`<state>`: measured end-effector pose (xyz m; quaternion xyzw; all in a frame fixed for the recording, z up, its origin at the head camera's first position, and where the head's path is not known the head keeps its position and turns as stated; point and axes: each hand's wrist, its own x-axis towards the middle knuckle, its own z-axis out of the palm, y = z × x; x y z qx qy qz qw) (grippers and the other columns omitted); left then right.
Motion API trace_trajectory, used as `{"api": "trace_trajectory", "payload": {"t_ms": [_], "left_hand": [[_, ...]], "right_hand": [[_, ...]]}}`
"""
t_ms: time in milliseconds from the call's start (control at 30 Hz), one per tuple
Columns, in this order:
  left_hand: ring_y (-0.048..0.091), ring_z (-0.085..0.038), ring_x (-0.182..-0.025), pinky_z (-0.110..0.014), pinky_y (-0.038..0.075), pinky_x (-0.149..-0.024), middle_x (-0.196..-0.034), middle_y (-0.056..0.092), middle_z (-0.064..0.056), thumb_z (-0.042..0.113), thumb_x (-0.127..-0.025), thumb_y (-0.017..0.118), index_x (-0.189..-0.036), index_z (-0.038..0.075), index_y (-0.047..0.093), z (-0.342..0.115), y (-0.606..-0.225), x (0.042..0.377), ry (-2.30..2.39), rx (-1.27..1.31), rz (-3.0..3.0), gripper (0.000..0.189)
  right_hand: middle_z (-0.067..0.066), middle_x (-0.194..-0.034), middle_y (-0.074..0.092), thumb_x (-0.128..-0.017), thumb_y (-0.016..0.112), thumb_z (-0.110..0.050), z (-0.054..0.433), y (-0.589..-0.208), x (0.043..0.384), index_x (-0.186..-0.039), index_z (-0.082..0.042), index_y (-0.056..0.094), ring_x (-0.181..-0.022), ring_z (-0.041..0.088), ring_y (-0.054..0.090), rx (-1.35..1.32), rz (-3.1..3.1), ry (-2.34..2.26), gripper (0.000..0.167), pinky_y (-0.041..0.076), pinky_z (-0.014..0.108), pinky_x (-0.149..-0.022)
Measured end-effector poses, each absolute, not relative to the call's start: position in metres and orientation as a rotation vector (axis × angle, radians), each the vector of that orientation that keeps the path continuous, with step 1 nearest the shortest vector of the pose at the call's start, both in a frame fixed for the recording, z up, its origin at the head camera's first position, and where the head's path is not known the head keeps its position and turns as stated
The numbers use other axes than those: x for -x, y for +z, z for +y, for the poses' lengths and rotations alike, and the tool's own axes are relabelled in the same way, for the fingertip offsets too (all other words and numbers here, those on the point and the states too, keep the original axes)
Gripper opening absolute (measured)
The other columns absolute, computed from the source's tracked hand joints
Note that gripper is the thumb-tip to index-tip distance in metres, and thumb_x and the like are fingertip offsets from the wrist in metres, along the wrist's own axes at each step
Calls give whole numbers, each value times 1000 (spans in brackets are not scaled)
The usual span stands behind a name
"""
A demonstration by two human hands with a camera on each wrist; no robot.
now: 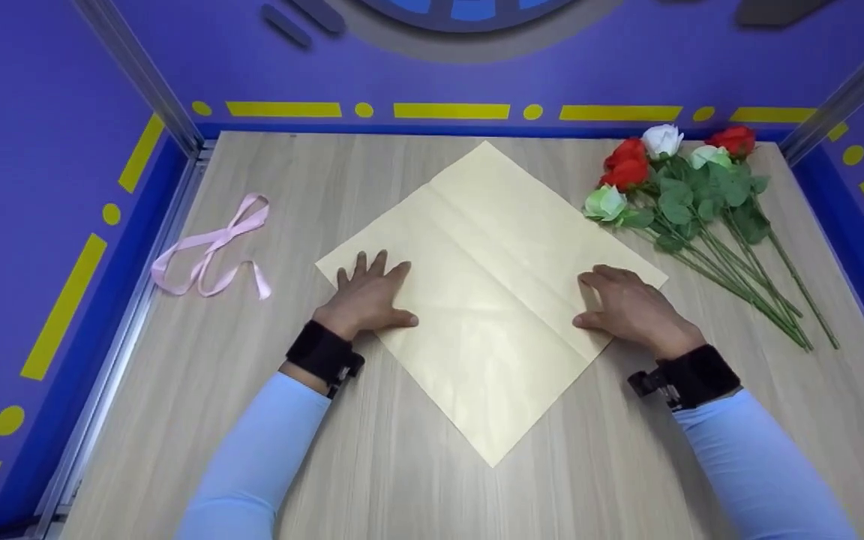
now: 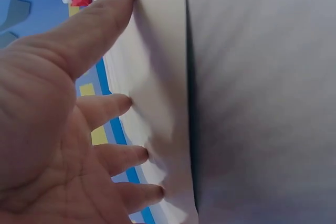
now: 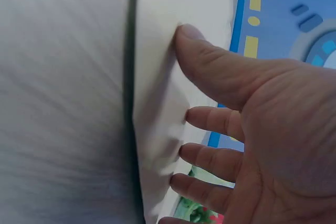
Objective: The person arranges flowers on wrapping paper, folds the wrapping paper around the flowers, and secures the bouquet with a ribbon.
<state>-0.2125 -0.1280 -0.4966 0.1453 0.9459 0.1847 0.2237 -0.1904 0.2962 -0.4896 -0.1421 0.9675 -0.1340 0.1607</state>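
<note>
A square sheet of cream wrapping paper [image 1: 488,300] lies flat on the table, turned so one corner points toward me. Faint fold creases cross it. My left hand [image 1: 368,300] rests on its left corner with spread fingers; in the left wrist view the thumb and fingertips [image 2: 137,153] touch the paper near its edge. On the right corner, my right hand [image 1: 631,307] touches the sheet with its fingertips, the fingers slightly bent. The right wrist view shows the thumb and fingers [image 3: 207,190] apart, pressing on the paper's surface and pinching nothing.
A loosely looped pink ribbon [image 1: 214,244] lies at the left of the wooden table [image 1: 402,495]. Red, white and pale green artificial roses [image 1: 627,165] with long green stems lie at the right, close beyond the right hand. Blue panels [image 1: 447,75] enclose the back and sides.
</note>
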Motion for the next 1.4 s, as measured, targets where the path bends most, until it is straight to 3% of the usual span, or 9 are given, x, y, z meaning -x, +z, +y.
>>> {"api": "trace_trajectory", "payload": {"t_ms": [300,500,800,1400], "left_hand": [[-3,-54,-160,-83,2,-118,-176,10,-24,49,-88,83,-169,20,28,-126,-494,202,492,-446,2599,102],[1,-55,-159,-84,6,-117,-174,11,-27,50,-88,83,-169,20,28,-125,-492,200,455,-442,2617,102],[1,-56,-159,-82,11,-118,-174,13,-27,50,-90,80,-168,16,30,-125,-493,204,472,-439,2645,98],[-3,-53,-160,-78,7,-122,-175,7,-26,48,-92,80,-169,15,25,-133,-494,207,484,-378,2599,100]], "right_hand": [[33,-153,48,-86,84,-32,306,-481,188,-146,3,54,-137,57,45,348,2754,-391,76,45,69,-104],[34,-157,41,-89,81,-44,308,-481,187,-152,3,47,-140,61,38,320,2776,-391,86,42,73,-104],[33,-158,40,-89,82,-43,310,-485,185,-154,2,46,-141,60,38,304,2757,-406,88,43,74,-104],[34,-158,37,-90,80,-46,309,-492,181,-155,4,44,-143,61,32,315,2765,-470,90,40,73,-107]]}}
